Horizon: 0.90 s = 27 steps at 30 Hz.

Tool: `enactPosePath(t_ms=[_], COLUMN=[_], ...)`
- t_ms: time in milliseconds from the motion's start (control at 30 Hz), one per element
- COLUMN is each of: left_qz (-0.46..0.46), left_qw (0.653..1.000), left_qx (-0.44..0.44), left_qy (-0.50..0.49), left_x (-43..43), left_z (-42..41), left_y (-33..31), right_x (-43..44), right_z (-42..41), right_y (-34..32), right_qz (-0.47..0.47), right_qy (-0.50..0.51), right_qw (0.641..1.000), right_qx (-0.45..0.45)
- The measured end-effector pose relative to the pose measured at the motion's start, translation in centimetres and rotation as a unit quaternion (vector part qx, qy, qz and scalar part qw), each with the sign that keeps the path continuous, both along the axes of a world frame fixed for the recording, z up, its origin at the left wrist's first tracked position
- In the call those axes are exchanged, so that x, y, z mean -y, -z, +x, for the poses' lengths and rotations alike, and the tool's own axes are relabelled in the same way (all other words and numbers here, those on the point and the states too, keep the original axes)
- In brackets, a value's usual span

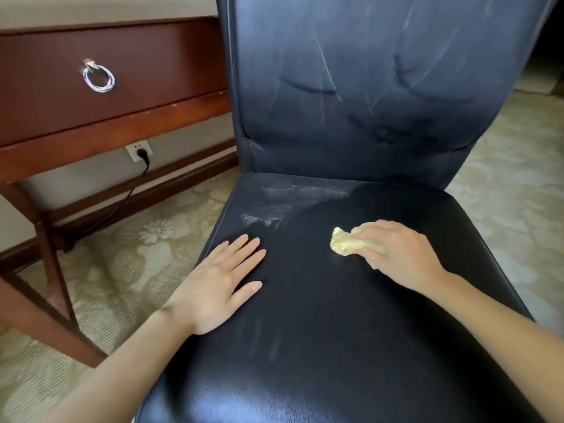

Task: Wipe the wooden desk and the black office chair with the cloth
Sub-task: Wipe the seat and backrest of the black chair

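Observation:
The black leather chair point(335, 315) fills the middle of the view, its seat facing me and its backrest rising behind. My right hand point(403, 254) presses a crumpled pale yellow cloth point(346, 244) onto the middle of the seat. My left hand point(219, 285) lies flat on the seat's left side, fingers spread, holding nothing. Whitish dusty streaks point(274, 209) show on the seat's back left and on the backrest. The dark wooden desk point(122, 123) stands at the left, its drawer front facing me.
The drawer carries a silver ring handle point(98, 77). Under the desk a wall socket point(139, 150) holds a black plug with a cable running down. Desk legs point(48, 254) stand at the lower left. Pale patterned carpet point(137, 245) surrounds the chair.

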<state>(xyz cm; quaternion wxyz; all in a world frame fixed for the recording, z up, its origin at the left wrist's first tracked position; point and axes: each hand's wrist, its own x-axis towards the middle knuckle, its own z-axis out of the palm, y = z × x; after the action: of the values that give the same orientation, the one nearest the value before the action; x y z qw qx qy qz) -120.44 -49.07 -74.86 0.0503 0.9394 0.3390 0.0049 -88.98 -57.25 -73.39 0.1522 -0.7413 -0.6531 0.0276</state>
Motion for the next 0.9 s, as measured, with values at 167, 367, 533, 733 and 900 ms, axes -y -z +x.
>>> enactPosePath(t_ms=[167, 367, 533, 733, 900], left_qz=[-0.025, -0.03, -0.037, -0.035, -0.037], left_qw=[0.998, 0.992, 0.989, 0.987, 0.985], left_qx=[0.065, 0.124, 0.143, 0.155, 0.169], left_qy=[0.002, -0.002, -0.004, -0.01, -0.01], left_x=[0.1, 0.3, 0.1, 0.1, 0.1], left_z=[0.2, 0.3, 0.2, 0.1, 0.0], left_y=[0.7, 0.9, 1.2, 1.2, 1.2], right_x=[-4.9, -12.8, -16.9, -14.4, -10.0], right_z=[1.6, 0.3, -5.3, -12.1, -11.5], right_y=[0.0, 0.4, 0.7, 1.3, 1.1], right_qz=[0.012, 0.033, 0.052, 0.096, 0.05], right_qy=[0.117, 0.223, 0.14, -0.046, -0.138], right_qw=[0.993, 0.974, 0.989, 0.994, 0.989], right_qx=[0.012, 0.023, -0.002, 0.032, -0.01])
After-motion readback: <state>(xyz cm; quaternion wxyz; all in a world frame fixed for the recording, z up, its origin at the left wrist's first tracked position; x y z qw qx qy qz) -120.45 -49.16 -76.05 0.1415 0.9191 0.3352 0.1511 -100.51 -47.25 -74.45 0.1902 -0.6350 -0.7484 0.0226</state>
